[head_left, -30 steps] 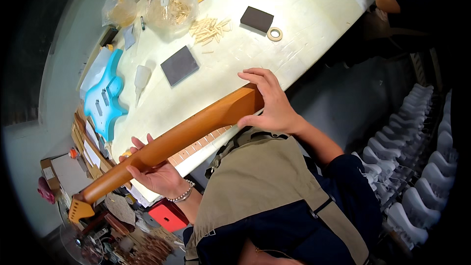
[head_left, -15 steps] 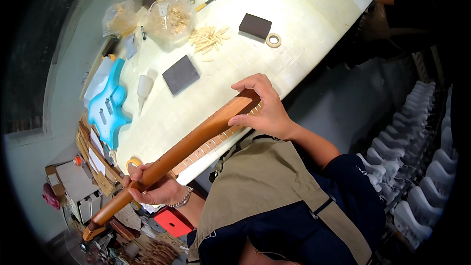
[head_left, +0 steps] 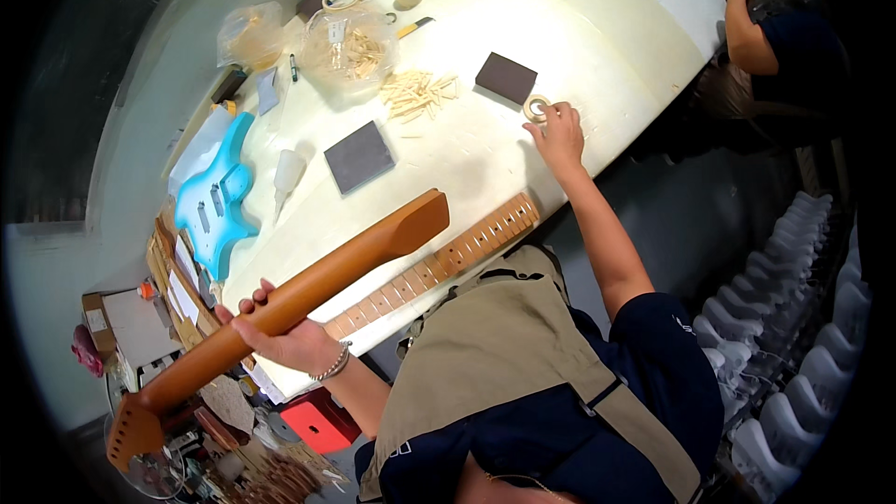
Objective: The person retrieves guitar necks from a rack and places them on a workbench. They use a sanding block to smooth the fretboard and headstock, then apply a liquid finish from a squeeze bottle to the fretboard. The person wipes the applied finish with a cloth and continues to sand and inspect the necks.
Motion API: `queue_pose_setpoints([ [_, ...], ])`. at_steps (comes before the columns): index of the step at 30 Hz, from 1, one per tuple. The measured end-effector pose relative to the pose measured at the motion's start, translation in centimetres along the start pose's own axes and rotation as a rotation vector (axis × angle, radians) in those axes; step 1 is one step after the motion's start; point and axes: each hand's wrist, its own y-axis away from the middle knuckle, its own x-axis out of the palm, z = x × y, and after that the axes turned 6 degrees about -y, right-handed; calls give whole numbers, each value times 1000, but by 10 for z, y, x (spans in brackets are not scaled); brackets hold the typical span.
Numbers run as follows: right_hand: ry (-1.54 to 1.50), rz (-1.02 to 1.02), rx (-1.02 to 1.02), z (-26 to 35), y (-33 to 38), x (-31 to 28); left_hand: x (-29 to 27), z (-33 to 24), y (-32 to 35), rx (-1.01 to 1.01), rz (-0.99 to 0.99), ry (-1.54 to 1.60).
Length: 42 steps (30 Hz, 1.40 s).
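Note:
My left hand (head_left: 291, 343) is wrapped round a brown wooden guitar neck (head_left: 327, 275), its headstock (head_left: 135, 429) toward the lower left and its rounded back facing up. A second neck with a fretted fingerboard (head_left: 467, 247) lies below it along the table's near edge. Farther right, my right hand (head_left: 562, 138) reaches over the table to a roll of masking tape (head_left: 529, 112). Its thumb and fingers are apart at the roll's near right side; a firm grip does not show. Beside the roll sits a dark sanding block (head_left: 507, 77).
A blue guitar body (head_left: 213, 205) lies at the left, near a white squeeze bottle (head_left: 289, 171). A grey pad (head_left: 359, 157), loose wooden sticks (head_left: 417, 96) and a plastic bag of sticks (head_left: 347, 51) are mid-table. Another person (head_left: 779, 47) works at the far right. White necks (head_left: 765, 289) stand racked on the right.
My right hand has let go of the neck's end and moved up and right to the tape roll. The held neck has shifted to the lower left in my left hand, uncovering the fretted neck.

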Motion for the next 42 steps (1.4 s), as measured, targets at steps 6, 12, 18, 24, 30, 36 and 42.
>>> queue_pose_setpoints([
  [6,-266,326,19,-8,-1,5,15,35,2,86,106,-179],
  [12,-1348,690,142,89,24,-54,21,56,4,197,236,-268],
  [18,-1349,614,-189,133,30,-78,40,47,9,530,428,-538],
  [24,-1170,510,-401,175,23,-105,48,16,29,330,668,-758],
  [30,-974,337,-676,196,18,-112,56,3,32,330,814,-852],
  [36,-896,317,-760,205,17,-121,55,-1,29,371,834,-912],
  [42,-862,336,-792,208,15,-123,50,-1,28,395,885,-957],
])
